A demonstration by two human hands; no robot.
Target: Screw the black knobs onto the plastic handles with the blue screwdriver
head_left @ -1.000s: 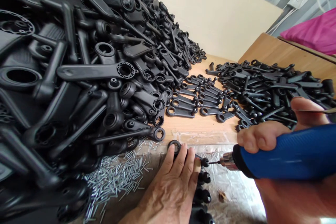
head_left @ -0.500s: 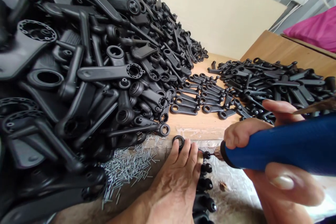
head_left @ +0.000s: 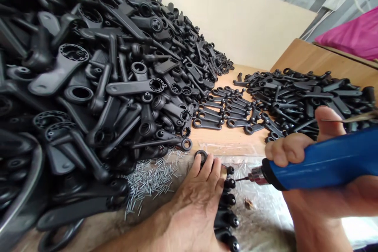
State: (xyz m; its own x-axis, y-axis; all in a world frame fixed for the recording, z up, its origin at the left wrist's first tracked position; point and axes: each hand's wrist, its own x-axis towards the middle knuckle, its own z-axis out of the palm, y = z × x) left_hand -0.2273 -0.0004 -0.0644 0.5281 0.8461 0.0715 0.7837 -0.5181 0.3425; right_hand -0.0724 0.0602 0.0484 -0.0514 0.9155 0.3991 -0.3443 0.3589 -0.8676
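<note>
My left hand (head_left: 201, 193) lies palm down over a row of black crank handles (head_left: 226, 218), its fingers spread a little and pressing on them. Their round knob ends stick out to its right. My right hand (head_left: 313, 181) is wrapped round a blue power screwdriver (head_left: 327, 161), which points left. The thin bit (head_left: 242, 179) has its tip at or very near the second knob from the top; contact cannot be made out. A thin pointed tool (head_left: 354, 118) lies above the driver, near my right hand.
A large heap of black handles (head_left: 136, 86) fills the left, with loose silver screws (head_left: 150, 177) at its foot. Sorted handles (head_left: 208, 116) lie on the wooden table (head_left: 206, 138). Another pile (head_left: 307, 94) is at the right, before a wooden board (head_left: 304, 53).
My right hand has drawn the driver back to the right, and more of its bit shows. The bit has gone from the top knob to the second. The camera view has shifted; my left hand stays on the handles.
</note>
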